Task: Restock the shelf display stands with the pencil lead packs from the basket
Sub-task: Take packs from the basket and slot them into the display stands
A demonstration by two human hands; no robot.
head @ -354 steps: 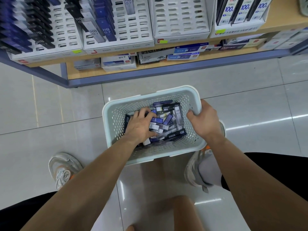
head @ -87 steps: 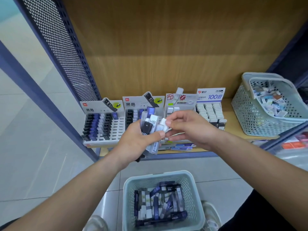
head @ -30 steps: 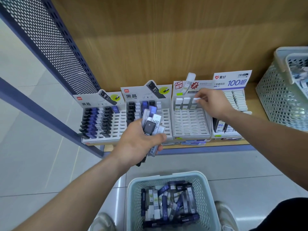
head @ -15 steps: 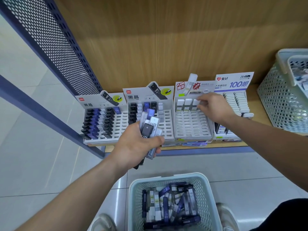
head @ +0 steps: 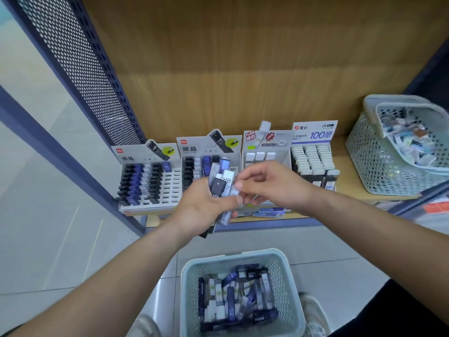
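Found the left hand [head: 204,210] raised in front of the shelf [head: 351,183], fingers and thumb curled round a fanned bundle of pencil lead packs [head: 221,182], tops pointing up and away, forearm reaching in from the near left. Found the right hand [head: 272,188] just beside it, thumb and forefinger pinching one pale pack [head: 233,192] at the right edge of the bundle, other fingers loosely curled beneath, forearm entering from the near right. Judged the step in hand as drawing that single pack free for placing. Located further packs [head: 233,295] heaped in the basket [head: 187,283] on the floor, near and below both hands. Counted four display stands on the shelf behind the hands: left stand [head: 167,190] part filled with dark and blue packs, second stand [head: 192,150] part hidden by the bundle, third stand [head: 266,138] showing one far row of white packs with its nearer slots hidden, right stand [head: 313,135] apparently full. Noted a second basket [head: 364,154] of mixed items at the far right of the shelf, apart from this job. Recommend a left grip firm enough to hold the fan together while easing the pale pack straight up and out, not sideways, to avoid dragging neighbours loose. Recommend matching pack colour to stand, probably the third, and seating it upright in the next free slot. Risk: loosened packs dropping to the floor outside the basket.
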